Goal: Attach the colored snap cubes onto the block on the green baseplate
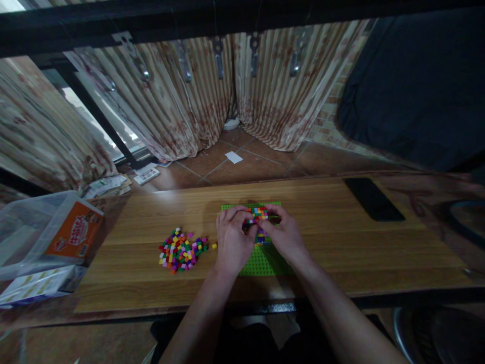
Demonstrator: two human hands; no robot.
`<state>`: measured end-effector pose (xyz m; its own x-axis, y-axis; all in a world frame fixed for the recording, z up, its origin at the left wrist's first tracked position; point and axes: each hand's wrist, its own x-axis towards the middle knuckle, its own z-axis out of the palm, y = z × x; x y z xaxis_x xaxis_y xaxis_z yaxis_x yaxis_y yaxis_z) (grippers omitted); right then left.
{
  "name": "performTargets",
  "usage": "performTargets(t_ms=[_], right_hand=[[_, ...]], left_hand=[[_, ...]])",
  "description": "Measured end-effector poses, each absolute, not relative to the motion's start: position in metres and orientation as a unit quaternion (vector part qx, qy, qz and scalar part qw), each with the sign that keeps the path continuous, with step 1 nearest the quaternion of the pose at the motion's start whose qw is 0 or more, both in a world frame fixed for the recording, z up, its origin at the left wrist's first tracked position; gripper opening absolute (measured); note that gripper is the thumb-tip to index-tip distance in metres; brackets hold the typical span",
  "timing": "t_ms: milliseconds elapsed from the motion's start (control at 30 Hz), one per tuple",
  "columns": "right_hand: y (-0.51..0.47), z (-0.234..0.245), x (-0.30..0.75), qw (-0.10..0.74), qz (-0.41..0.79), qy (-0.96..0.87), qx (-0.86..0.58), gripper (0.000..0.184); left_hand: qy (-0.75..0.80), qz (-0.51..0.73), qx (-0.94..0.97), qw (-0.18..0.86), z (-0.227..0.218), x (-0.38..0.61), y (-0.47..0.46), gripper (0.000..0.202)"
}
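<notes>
A green studded baseplate [261, 263] lies on the wooden table [341, 242] in front of me. A small block of many-coloured little bricks [256, 213] stands on its far part. My left hand [232, 241] and my right hand [285, 233] rest on the plate side by side, fingers curled and pinched together at that block. Whether either hand holds a loose brick is hidden by the fingers. A loose pile of coloured small bricks [182, 249] lies on the table just left of my left hand.
A black phone [373, 198] lies at the table's far right. A clear plastic box with an orange packet [74, 230] stands at the left end, with a white carton [38, 285] before it. Curtains, tiled floor and a dark cloth lie beyond the table.
</notes>
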<state>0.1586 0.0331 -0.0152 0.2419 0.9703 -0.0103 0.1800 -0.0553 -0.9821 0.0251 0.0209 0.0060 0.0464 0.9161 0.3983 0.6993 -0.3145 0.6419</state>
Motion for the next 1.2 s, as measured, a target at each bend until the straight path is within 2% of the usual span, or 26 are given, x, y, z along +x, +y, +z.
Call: performTargets(t_ms=[433, 700, 900, 1067, 1200], right_hand=[[0.034, -0.014, 0.158, 0.481, 0.355, -0.503, -0.624, 0.046], [0.031, -0.022, 0.165, 0.518, 0.409, -0.475, -0.581, 0.041], [0.032, -0.026, 0.17, 0.523, 0.43, -0.425, -0.6, 0.044], [0.032, -0.029, 0.172, 0.509, 0.414, -0.443, -0.611, 0.043], [0.033, -0.029, 0.172, 0.503, 0.408, -0.452, -0.614, 0.042]], left_hand=[[0.561, 0.4, 0.712, 0.134, 0.002, 0.024, 0.021, 0.016], [0.532, 0.423, 0.717, 0.156, 0.005, 0.011, 0.02, 0.013], [0.579, 0.431, 0.682, 0.12, -0.002, -0.041, 0.034, 0.017], [0.678, 0.343, 0.634, 0.144, -0.003, -0.097, 0.033, 0.015], [0.681, 0.251, 0.662, 0.185, 0.002, -0.112, 0.022, 0.01]])
